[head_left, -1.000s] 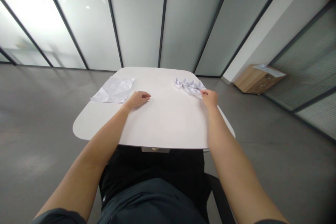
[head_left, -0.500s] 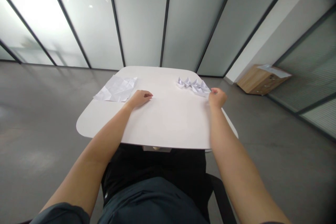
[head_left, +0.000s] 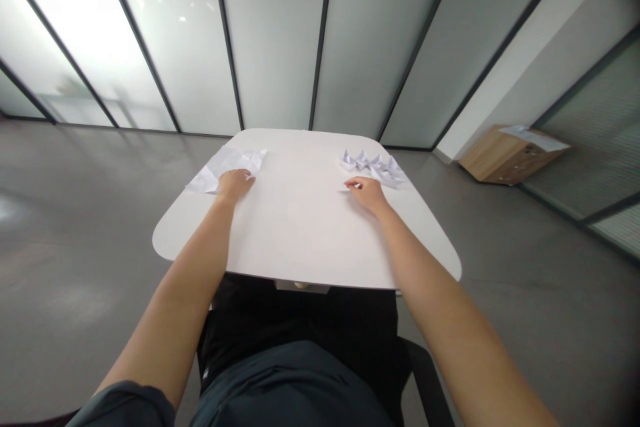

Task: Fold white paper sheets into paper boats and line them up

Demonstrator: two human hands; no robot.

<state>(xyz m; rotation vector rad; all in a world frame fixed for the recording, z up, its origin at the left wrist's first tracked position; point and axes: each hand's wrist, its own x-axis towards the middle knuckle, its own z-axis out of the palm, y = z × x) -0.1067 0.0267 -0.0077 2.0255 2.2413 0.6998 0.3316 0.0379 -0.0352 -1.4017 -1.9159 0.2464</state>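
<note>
Being pressed under the left hand (head_left: pixel 234 185), fingers together, is a creased paper sheet (head_left: pixel 210 177) on the white table (head_left: pixel 300 247); the right hand (head_left: pixel 367 193), fingertips pinched on something unclear, is being held just beside the folded paper boats (head_left: pixel 374 165).

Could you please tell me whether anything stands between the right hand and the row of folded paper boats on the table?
Nothing visible does. The right hand rests on the white tabletop just in front of the row of folded paper boats, with no object between them. I cannot tell whether the hand already touches the nearest boat.
</note>
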